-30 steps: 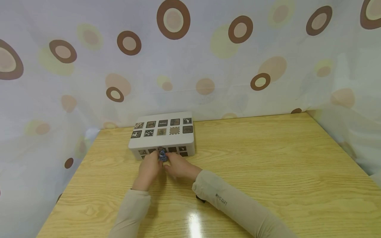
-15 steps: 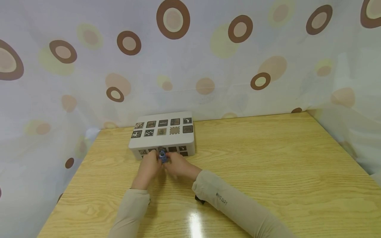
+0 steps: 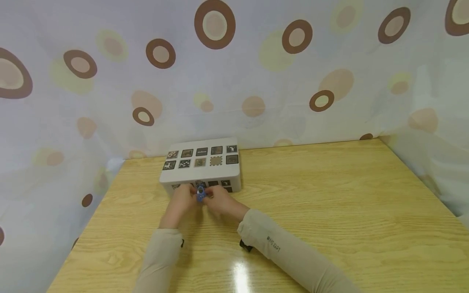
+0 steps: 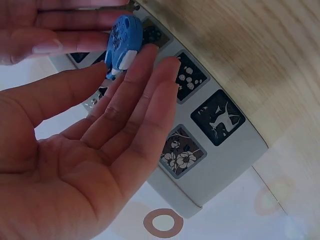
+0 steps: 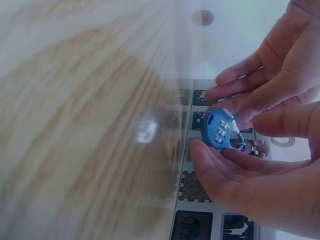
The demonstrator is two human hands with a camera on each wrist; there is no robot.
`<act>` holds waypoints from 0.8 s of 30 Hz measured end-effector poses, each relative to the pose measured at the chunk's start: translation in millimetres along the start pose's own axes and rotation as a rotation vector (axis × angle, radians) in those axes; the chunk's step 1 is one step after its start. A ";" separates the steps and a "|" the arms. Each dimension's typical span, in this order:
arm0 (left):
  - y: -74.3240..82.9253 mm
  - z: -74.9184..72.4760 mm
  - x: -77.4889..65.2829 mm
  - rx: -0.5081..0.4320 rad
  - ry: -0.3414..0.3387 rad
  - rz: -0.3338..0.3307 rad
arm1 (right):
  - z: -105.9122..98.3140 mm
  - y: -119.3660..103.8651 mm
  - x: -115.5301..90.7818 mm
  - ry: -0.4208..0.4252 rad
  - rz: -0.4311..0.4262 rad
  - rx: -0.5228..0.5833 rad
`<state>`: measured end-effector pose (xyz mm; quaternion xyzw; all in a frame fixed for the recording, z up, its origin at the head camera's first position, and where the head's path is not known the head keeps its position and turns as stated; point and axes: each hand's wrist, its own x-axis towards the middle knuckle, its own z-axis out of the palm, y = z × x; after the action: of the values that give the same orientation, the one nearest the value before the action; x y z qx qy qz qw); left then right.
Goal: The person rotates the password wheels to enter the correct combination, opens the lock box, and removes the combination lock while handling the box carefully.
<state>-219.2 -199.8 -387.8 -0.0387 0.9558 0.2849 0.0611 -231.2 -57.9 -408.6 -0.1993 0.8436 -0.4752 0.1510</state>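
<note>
A small blue combination padlock (image 3: 201, 193) with number dials hangs at the metal latch (image 5: 259, 148) on the front of a white box (image 3: 199, 173). My left hand (image 3: 183, 202) pinches the padlock (image 4: 122, 45) between thumb and fingertips, from the left. From the other side, my right hand (image 3: 223, 202) holds it too, its fingers (image 5: 210, 162) under the body. The dials (image 5: 221, 132) face outward in the right wrist view, and the shackle (image 5: 241, 141) points toward the latch. Whether the shackle passes through the latch cannot be made out.
The box, printed with dark picture squares, stands at the back left of the wooden table (image 3: 311, 195), near a patterned curtain (image 3: 253, 73). Bare wood extends to the right of the box and in front of it.
The padlock has tilted and come slightly toward me, showing more of its blue body. My left hand and forearm have shifted a little left; the right has barely moved. The box stays put.
</note>
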 end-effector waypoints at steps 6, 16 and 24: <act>-2.0 -4.0 1.4 -0.017 -0.039 -0.004 | -0.4 1.4 1.4 0.015 0.060 0.086; -2.5 -5.6 0.1 -0.010 -0.060 0.019 | 0.9 2.9 3.1 0.060 0.104 0.143; -0.5 -6.8 -4.2 -0.036 -0.051 0.037 | 4.7 3.1 5.6 0.070 0.234 0.428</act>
<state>-215.6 -203.8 -381.8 -0.0151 0.9492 0.3040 0.0794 -234.7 -62.6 -414.0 -0.0470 0.7459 -0.6289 0.2144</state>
